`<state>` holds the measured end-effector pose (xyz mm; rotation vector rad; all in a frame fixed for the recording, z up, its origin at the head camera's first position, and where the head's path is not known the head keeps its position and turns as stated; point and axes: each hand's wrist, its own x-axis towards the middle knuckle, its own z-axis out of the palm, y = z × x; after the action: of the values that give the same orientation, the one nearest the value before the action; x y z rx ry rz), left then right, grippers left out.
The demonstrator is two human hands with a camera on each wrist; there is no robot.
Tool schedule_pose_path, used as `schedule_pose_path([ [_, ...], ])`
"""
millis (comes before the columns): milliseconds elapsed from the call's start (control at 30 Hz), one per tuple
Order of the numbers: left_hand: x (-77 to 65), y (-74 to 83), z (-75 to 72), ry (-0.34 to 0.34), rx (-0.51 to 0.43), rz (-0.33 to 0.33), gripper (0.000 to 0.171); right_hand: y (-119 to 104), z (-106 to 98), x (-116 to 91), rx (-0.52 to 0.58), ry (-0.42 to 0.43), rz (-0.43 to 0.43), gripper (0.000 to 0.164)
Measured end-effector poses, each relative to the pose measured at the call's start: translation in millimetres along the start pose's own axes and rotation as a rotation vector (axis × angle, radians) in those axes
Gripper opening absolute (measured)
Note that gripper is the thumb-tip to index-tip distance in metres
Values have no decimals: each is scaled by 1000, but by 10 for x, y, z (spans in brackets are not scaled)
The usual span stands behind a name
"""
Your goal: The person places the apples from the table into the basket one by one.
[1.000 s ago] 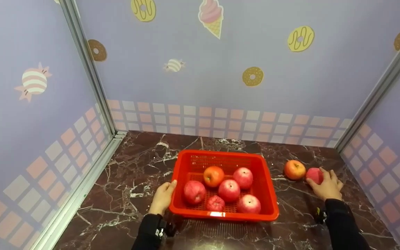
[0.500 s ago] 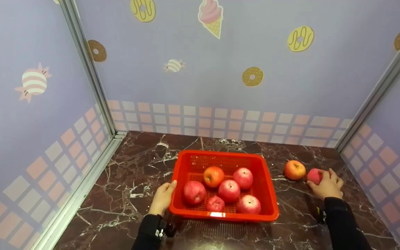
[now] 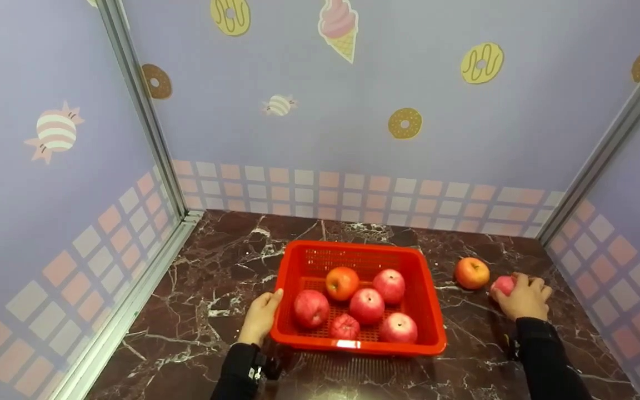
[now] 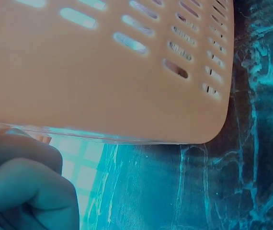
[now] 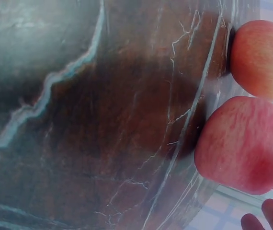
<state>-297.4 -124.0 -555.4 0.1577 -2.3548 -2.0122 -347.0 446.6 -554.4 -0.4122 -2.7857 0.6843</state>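
Observation:
My left hand grips the left rim of a red plastic basket, thumb on top. The left wrist view shows the slotted basket wall in shifted colours, with curled fingers beside its edge. Inside the basket lie several red and pink apples and an orange-red one. Over on the right, my right hand holds a pink-red apple, fingers curled around its far side and partly covering it. From the right wrist, that apple appears low, at or close above the tabletop.
A yellow-red apple stands on the dark marbled tabletop, just left of the held apple. Patterned panels enclose the back and both sides. A metal rail runs along the left edge.
My right hand has shifted slightly and its fingers reach further over the pink-red apple, which has tilted a little toward me. The left hand and the basket stay where they were.

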Motion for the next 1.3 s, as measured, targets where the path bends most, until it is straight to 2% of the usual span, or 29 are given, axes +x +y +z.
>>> schedule_pose_path([
  [167, 3, -9, 9, 9, 7, -11, 41, 1, 24, -25, -8, 27, 2, 71],
  [433, 7, -18, 9, 11, 2, -3, 41, 72, 84, -9, 59, 4, 1, 65],
  [767, 13, -30, 9, 17, 58, -11, 39, 100, 127, -39, 48, -39, 9, 72],
  [1033, 12, -15, 6, 21, 68, -10, 42, 154, 130, -24, 60, -151, 14, 81],
  [1300, 20, -15, 6, 15, 46, -15, 41, 224, 172, -43, 46, -128, -10, 78],
])
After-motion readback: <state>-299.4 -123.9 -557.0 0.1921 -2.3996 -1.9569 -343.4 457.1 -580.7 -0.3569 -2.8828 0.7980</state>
